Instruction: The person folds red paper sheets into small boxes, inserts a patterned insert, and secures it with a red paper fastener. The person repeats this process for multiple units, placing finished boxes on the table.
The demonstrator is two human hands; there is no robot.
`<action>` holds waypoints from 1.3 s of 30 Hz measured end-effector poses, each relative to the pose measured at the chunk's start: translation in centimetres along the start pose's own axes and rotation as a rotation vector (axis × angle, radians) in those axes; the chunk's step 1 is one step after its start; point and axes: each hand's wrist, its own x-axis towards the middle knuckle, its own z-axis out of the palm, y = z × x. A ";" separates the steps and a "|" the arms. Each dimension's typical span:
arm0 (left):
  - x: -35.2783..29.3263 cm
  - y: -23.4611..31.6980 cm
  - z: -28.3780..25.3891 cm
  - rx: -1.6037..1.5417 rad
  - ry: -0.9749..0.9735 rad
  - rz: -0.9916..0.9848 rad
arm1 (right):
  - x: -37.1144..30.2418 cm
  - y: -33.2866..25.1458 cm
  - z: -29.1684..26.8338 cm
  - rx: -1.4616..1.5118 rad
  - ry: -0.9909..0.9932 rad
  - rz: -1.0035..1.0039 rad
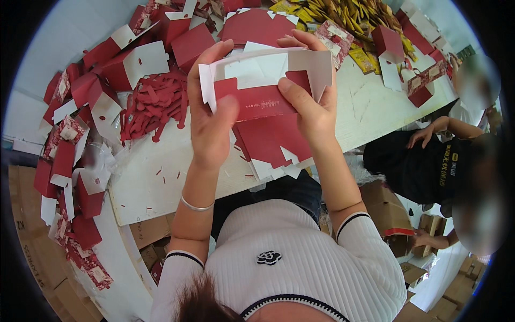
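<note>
Both my hands hold up a half-folded red and white cardboard box [263, 80] above the white table [155, 182]. My left hand [212, 115] grips its left side, thumb on the red front panel. My right hand [308, 96] grips the right side, thumb pressed on the red panel, fingers behind the white flap. Under the box lies a stack of flat red box blanks [271, 142].
Folded red boxes [134, 64] and a heap of red cut-out scraps [153, 104] lie at the left. Yellow packets [348, 19] pile at the back. A person in black [429, 161] sits at the right; brown cartons [383, 209] stand on the floor.
</note>
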 end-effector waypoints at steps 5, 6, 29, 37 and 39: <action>-0.6 0.5 -0.9 -0.105 -0.014 -0.131 | -0.1 0.0 0.0 0.072 -0.058 0.044; -0.8 0.5 -0.9 -0.015 -0.020 -0.131 | -0.2 -0.1 0.3 0.037 -0.045 0.033; -0.1 0.4 -1.8 0.486 -0.085 0.196 | -0.8 1.0 -0.2 -0.119 -0.135 -0.233; 0.0 -0.5 -2.1 0.646 -0.111 0.311 | -0.4 0.6 0.3 -0.285 -0.086 -0.197; -0.1 -0.6 -1.8 0.624 -0.076 0.317 | 0.0 0.9 -0.3 -0.370 -0.160 -0.294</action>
